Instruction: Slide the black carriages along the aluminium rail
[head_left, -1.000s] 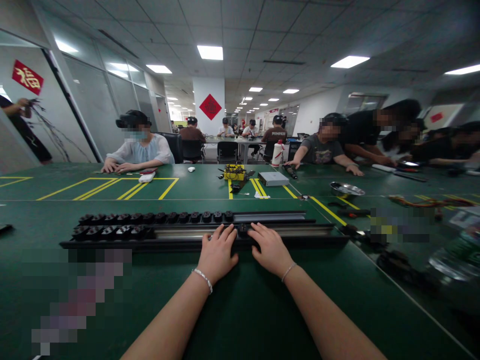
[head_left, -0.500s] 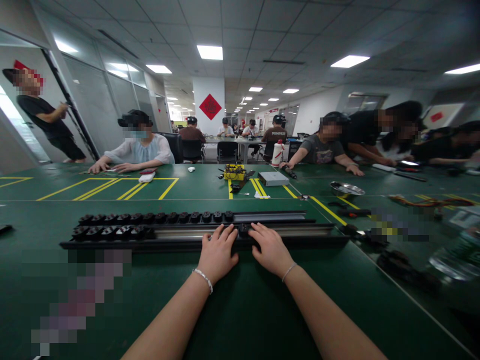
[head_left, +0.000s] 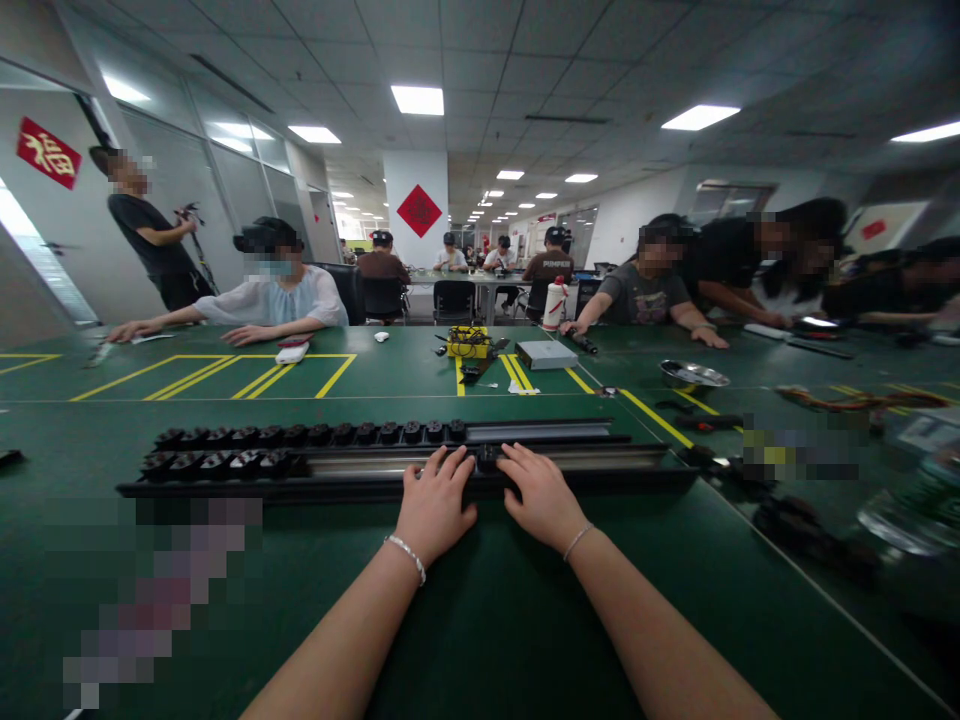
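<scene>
My left hand [head_left: 437, 508] rests on the front black rail [head_left: 615, 487], its fingers spread over the metal channel. On the same rail lies my right hand [head_left: 546, 497], fingers stretched out. A small black socket-like block [head_left: 487, 458] sits in the channel between my hands, close to the fingertips of both; whether they touch it I cannot tell. Several similar black blocks [head_left: 217, 464] fill the left end of the front rail. Behind it runs a second rail [head_left: 544, 430], with a row of black blocks [head_left: 320, 434] along its left part.
Across the green table [head_left: 480, 620] are a yellow box with cables [head_left: 468, 343], a grey box [head_left: 546, 354], a metal bowl [head_left: 694, 375] and a white bottle [head_left: 555, 304]. A plastic water bottle [head_left: 911, 505] stands right. Co-workers sit opposite.
My hands and the rails stay in place. At the left, the standing person has shifted rightward, and the seated person opposite has stretched an arm out across the table.
</scene>
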